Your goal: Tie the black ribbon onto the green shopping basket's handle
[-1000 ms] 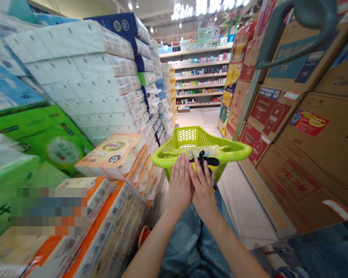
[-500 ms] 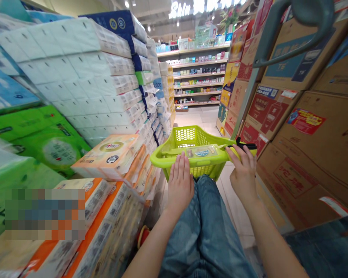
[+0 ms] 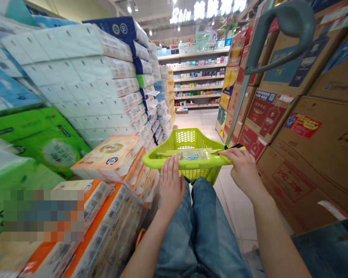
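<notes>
A lime green shopping basket [image 3: 188, 139] rests in front of my knees, with a labelled flat piece across its near rim. My left hand [image 3: 170, 186] lies flat with fingers stretched out against the basket's near edge. At the right corner of the rim, my right hand [image 3: 241, 166] is closed around the edge, with a black cord [image 3: 233, 146] under its fingers. My legs in blue jeans [image 3: 201, 227] fill the space below the basket.
Stacks of tissue packs [image 3: 98, 81] line the left side of the aisle. Cardboard boxes [image 3: 313, 127] are piled along the right, with a grey trolley handle [image 3: 281, 34] rising before them. Tiled floor [image 3: 200, 117] leads to far shelves [image 3: 198, 77].
My right hand left the middle of the rim, carrying the black cord to the basket's right corner, and closed there. The left hand stayed flat on the near edge.
</notes>
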{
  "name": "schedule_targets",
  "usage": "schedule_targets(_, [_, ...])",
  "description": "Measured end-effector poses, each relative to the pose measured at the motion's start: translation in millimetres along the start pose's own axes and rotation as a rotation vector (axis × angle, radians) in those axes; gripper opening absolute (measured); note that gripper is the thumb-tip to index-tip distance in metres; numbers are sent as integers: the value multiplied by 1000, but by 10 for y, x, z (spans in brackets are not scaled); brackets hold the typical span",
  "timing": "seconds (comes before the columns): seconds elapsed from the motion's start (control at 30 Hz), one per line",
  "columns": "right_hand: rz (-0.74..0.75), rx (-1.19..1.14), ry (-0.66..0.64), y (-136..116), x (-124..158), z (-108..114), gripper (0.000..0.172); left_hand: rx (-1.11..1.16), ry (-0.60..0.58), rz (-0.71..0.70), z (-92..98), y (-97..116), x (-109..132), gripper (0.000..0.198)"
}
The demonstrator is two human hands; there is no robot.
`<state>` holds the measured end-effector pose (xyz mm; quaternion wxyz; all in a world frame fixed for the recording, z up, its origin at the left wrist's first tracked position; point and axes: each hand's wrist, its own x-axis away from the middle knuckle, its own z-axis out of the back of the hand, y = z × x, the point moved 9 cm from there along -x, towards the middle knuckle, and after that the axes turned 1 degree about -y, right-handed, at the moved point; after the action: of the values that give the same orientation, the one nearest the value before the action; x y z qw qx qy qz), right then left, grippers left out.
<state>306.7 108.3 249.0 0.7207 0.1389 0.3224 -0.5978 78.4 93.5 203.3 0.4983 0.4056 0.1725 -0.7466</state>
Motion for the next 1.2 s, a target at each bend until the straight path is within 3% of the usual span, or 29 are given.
schedule_targets(0.2, [34, 44, -52, -583, 97, -23, 64, -29, 36, 66, 162, -444, -40, 60])
schedule_targets(0.3, [42, 58, -43, -736, 104, -39, 59, 8, 19, 68, 200, -583, -73, 59])
schedule_targets(0.6, [59, 78, 12, -895, 183, -22, 55, 78, 83, 126, 225, -650, -75, 54])
schedule_targets(0.73, [96, 96, -1, -1036, 246, -32, 61, 56, 48, 204, 269, -713, -86, 56])
schedule_targets(0.83, [86, 92, -2, -1090, 254, -68, 61, 14, 11, 189, 303, -549, -120, 69])
schedule_targets(0.9, [80, 78, 11, -1096, 254, -97, 61, 37, -55, 66, 251, -275, -141, 79])
schedule_targets(1.0, [69, 26, 49, -1048, 276, -144, 59, 54, -182, -100, 93, 100, -119, 77])
schedule_targets(1.2, [129, -201, 206, -796, 426, -181, 66, 45, -128, -104, 18, 212, -115, 65])
